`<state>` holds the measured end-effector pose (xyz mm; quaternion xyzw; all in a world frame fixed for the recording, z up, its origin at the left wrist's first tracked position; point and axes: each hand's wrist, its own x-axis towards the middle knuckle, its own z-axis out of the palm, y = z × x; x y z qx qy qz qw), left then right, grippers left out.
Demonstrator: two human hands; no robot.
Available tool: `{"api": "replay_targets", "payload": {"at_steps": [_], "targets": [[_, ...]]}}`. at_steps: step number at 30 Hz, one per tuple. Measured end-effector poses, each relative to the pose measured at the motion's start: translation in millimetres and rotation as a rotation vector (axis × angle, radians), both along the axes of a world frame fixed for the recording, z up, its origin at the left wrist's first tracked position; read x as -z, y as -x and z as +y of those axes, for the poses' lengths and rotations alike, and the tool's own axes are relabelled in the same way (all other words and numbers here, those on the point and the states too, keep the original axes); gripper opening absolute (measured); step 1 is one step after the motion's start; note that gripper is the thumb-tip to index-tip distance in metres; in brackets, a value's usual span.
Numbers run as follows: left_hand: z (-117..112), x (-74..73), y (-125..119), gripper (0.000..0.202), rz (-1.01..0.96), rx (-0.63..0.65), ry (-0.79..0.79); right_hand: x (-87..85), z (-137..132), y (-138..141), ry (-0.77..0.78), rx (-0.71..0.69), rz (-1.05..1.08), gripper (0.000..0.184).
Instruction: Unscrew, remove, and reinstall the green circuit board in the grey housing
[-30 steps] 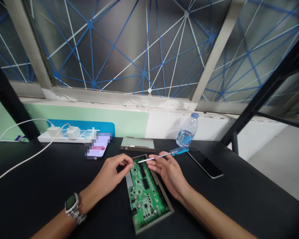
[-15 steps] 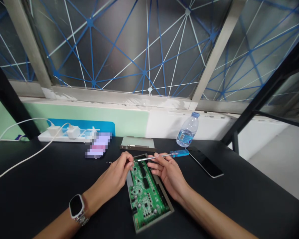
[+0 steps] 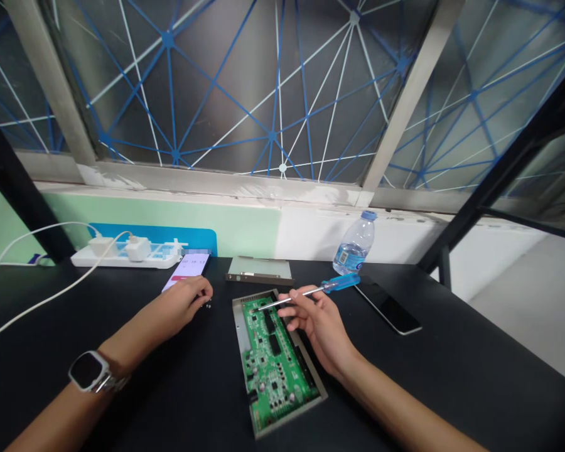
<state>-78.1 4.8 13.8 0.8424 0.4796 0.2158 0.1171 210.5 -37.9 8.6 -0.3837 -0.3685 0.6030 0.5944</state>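
Screwdriver (image 3: 311, 290), blue handle, steel shaft over green circuit board (image 3: 273, 361), pinched in right hand (image 3: 317, 321); left hand (image 3: 182, 302) curled, hold unclear

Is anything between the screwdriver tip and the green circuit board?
Nothing visible: the right hand holds the screwdriver with its tip over the circuit board, and the left hand rests apart on the table.

Matt black table (image 3: 452, 376) — glossy green circuit board (image 3: 273, 358), translucent blue plastic screwdriver (image 3: 311, 290) handle
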Motion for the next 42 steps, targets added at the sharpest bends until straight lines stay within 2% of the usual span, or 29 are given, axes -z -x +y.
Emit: {"api": "replay_targets", "payload": {"at_steps": [12, 17, 21, 26, 34, 39, 42], "targets": [[2, 6.1, -1, 0.021, 0.040, 0.015, 0.014, 0.1, -2, 2, -0.035, -0.040, -0.047, 0.034], [1, 6.3, 1, 0.024, -0.004, 0.007, 0.009, 0.2, -2, 2, -0.031, -0.045, -0.049, 0.035], [1, 11.2, 3, 0.025, -0.017, -0.043, -0.025, -0.8, -2, 2, -0.020, -0.044, -0.059, 0.037], [-2, 16.6, -2, 0.028, -0.110, -0.122, 0.010, 2.2, -1, 0, -0.047, -0.063, -0.097, 0.034], [-6, 12.8, -8, 0.026, -0.192, -0.156, 0.083, 2.3, -1, 0, -0.040, -0.067, -0.100, 0.035], [-7, 10.6, -15, 0.021, -0.208, -0.172, -0.022, 1.3, 0, -1, -0.059, -0.057, -0.108, 0.037], [-13, 3.9, -27, 0.022, -0.228, -0.116, -0.078, -2.0, 1, -4, -0.104, -0.066, -0.145, 0.036]]}}
